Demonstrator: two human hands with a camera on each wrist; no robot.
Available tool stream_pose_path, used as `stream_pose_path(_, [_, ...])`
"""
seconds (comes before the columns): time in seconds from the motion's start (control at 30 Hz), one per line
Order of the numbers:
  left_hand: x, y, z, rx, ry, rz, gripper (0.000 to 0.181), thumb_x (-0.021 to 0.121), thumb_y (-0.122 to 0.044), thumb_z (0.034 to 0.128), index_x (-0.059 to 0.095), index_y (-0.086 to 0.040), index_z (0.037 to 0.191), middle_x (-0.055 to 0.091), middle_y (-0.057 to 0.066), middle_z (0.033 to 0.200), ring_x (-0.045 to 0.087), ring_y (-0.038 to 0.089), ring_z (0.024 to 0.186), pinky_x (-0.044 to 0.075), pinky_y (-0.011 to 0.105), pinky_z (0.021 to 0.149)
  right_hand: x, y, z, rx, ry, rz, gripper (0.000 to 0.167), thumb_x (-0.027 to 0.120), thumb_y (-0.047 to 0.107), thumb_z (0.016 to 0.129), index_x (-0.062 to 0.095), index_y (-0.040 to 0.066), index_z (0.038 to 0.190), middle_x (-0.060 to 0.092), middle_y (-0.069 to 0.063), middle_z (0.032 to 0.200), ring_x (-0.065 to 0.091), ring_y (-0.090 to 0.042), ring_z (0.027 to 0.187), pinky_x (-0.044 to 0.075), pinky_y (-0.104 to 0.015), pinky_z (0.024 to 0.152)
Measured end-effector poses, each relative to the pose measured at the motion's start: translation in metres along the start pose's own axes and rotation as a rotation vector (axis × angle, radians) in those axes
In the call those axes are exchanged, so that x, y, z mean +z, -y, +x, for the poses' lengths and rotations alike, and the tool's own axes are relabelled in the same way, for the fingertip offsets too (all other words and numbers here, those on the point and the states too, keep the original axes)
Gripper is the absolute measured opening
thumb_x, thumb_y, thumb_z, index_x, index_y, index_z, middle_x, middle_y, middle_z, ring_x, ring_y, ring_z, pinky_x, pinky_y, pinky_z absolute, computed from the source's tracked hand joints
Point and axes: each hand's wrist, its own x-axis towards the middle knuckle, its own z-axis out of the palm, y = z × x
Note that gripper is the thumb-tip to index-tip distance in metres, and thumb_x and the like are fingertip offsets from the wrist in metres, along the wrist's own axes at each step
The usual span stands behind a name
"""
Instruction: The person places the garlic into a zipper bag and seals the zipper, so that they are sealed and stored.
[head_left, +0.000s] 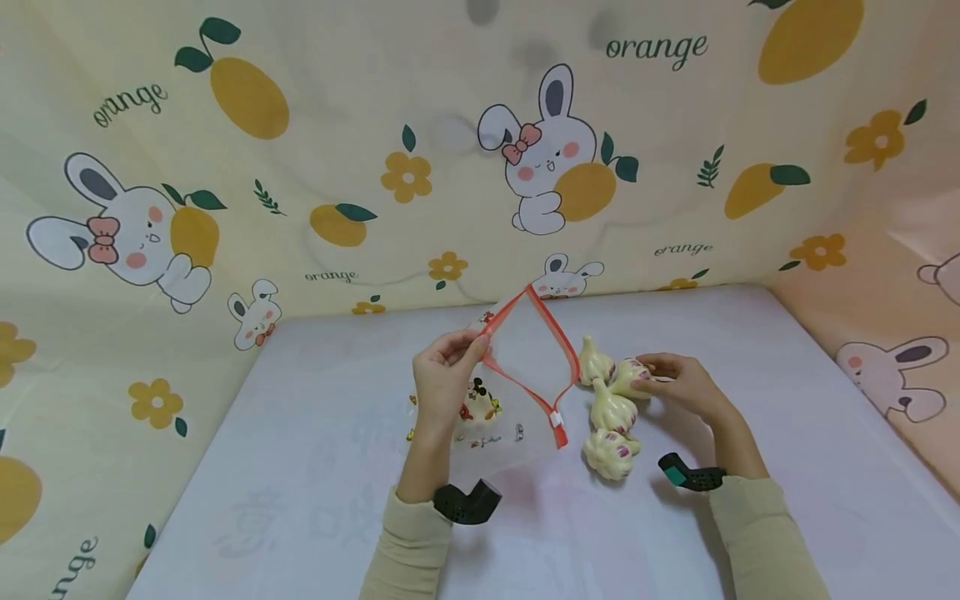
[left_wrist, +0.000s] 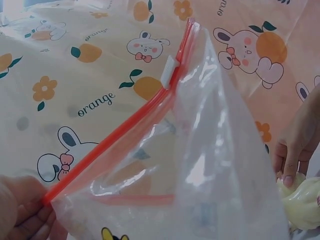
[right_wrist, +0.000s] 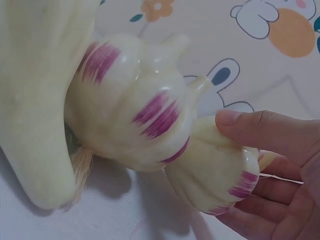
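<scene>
My left hand (head_left: 441, 379) pinches the red zip edge of a clear plastic zip bag (head_left: 510, 442) printed with cartoon figures. The bag's mouth gapes wide, and a white slider (left_wrist: 169, 72) sits on the red strip. To the right of the bag, my right hand (head_left: 686, 387) grips a garlic bulb (right_wrist: 212, 170), thumb on top and fingers beneath. That bulb lies against other cream garlic bulbs with purple streaks, including an upper one (head_left: 595, 364), a middle one (head_left: 613, 410) and a lower one (head_left: 609, 454). The bulbs look glossy.
A white-covered table (head_left: 315, 467) lies under everything. Behind it and along its sides stands a cream and peach backdrop (head_left: 442, 108) with rabbits, oranges and flowers. Each wrist carries a black camera mount (head_left: 468, 502).
</scene>
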Motion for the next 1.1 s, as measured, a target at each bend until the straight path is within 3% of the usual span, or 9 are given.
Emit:
stream_pose_path(0.13, [0.000, 0.000, 0.000, -0.001, 0.005, -0.024, 0.019, 0.071, -0.004, 0.0847, 0.068, 0.009, 0.097, 0.070, -0.010, 0.074, 0.065, 0.000, 0.068, 0.054, 0.013, 0.068, -0.001, 0.005, 0.000, -0.009, -0.001, -0.007, 0.052, 0.068, 0.026, 0.089, 0.056, -0.005, 0.129, 0.057, -0.029, 0.131, 0.055, -0.047, 0.121, 0.049, -0.043, 0.095])
stream_pose_path(0.23, [0.000, 0.000, 0.000, 0.001, 0.007, -0.031, 0.019, 0.071, -0.004, 0.0850, 0.068, 0.010, 0.097, 0.070, -0.012, 0.074, 0.065, 0.000, 0.068, 0.054, 0.013, 0.068, -0.005, 0.009, 0.000, -0.017, -0.010, -0.018, 0.052, 0.069, 0.027, 0.089, 0.056, -0.004, 0.129, 0.058, -0.028, 0.130, 0.057, -0.043, 0.119, 0.051, -0.031, 0.091])
stream_pose_path(0.37, [0.000, 0.001, 0.000, 0.003, 0.008, -0.029, 0.019, 0.071, -0.005, 0.0853, 0.068, 0.010, 0.098, 0.070, -0.012, 0.074, 0.065, 0.000, 0.068, 0.054, 0.013, 0.068, -0.010, 0.013, 0.001, -0.023, -0.031, -0.017, 0.051, 0.070, 0.026, 0.089, 0.057, -0.003, 0.128, 0.060, -0.026, 0.128, 0.062, -0.011, 0.105, 0.047, -0.011, 0.079])
stream_pose_path(0.5, [0.000, 0.001, 0.000, 0.007, 0.002, -0.024, 0.019, 0.071, -0.004, 0.0849, 0.068, 0.010, 0.097, 0.070, -0.010, 0.073, 0.065, 0.000, 0.067, 0.054, 0.013, 0.067, -0.013, 0.016, 0.001, -0.026, -0.028, -0.005, 0.051, 0.070, 0.026, 0.088, 0.057, -0.003, 0.129, 0.061, -0.026, 0.128, 0.049, 0.015, 0.092, 0.046, -0.007, 0.077])
stream_pose_path(0.57, [-0.001, 0.001, 0.000, 0.010, -0.001, -0.020, 0.019, 0.072, -0.004, 0.0844, 0.068, 0.010, 0.097, 0.071, -0.008, 0.074, 0.065, 0.000, 0.067, 0.054, 0.013, 0.067, -0.015, 0.018, 0.000, -0.025, -0.028, -0.008, 0.052, 0.070, 0.027, 0.088, 0.057, -0.003, 0.129, 0.061, -0.026, 0.128, 0.050, 0.013, 0.094, 0.046, -0.008, 0.077])
stream_pose_path(0.7, [-0.001, 0.001, 0.000, 0.010, 0.002, -0.017, 0.018, 0.071, -0.004, 0.0846, 0.068, 0.010, 0.097, 0.070, -0.009, 0.074, 0.065, 0.000, 0.068, 0.054, 0.014, 0.067, -0.018, 0.023, -0.002, -0.015, -0.042, -0.022, 0.052, 0.069, 0.030, 0.089, 0.057, 0.000, 0.130, 0.061, -0.023, 0.128, 0.060, -0.013, 0.107, 0.046, -0.009, 0.077])
stream_pose_path(0.8, [-0.001, 0.001, 0.000, 0.008, 0.007, -0.020, 0.018, 0.071, -0.004, 0.0850, 0.068, 0.010, 0.097, 0.069, -0.011, 0.073, 0.065, 0.000, 0.068, 0.054, 0.013, 0.068, -0.020, 0.027, -0.003, -0.023, -0.059, -0.009, 0.053, 0.070, 0.032, 0.088, 0.058, 0.002, 0.130, 0.066, -0.002, 0.118, 0.061, -0.006, 0.105, 0.046, -0.009, 0.078])
stream_pose_path(0.93, [0.000, 0.000, -0.001, 0.000, 0.011, -0.019, 0.018, 0.070, -0.004, 0.0854, 0.068, 0.009, 0.098, 0.069, -0.013, 0.073, 0.065, 0.000, 0.068, 0.054, 0.012, 0.068, -0.021, 0.033, -0.003, -0.070, -0.084, 0.026, 0.051, 0.072, 0.028, 0.087, 0.059, 0.003, 0.129, 0.056, 0.030, 0.100, 0.051, 0.018, 0.090, 0.046, -0.006, 0.079])
stream_pose_path(1.1, [0.000, 0.001, 0.000, -0.010, 0.011, -0.002, 0.017, 0.070, -0.005, 0.0858, 0.069, 0.007, 0.097, 0.069, -0.013, 0.073, 0.065, 0.000, 0.068, 0.054, 0.013, 0.068, -0.020, 0.043, -0.004, -0.123, -0.109, 0.074, 0.048, 0.073, 0.023, 0.086, 0.060, 0.001, 0.127, 0.054, 0.034, 0.097, 0.053, 0.016, 0.091, 0.046, -0.002, 0.079])
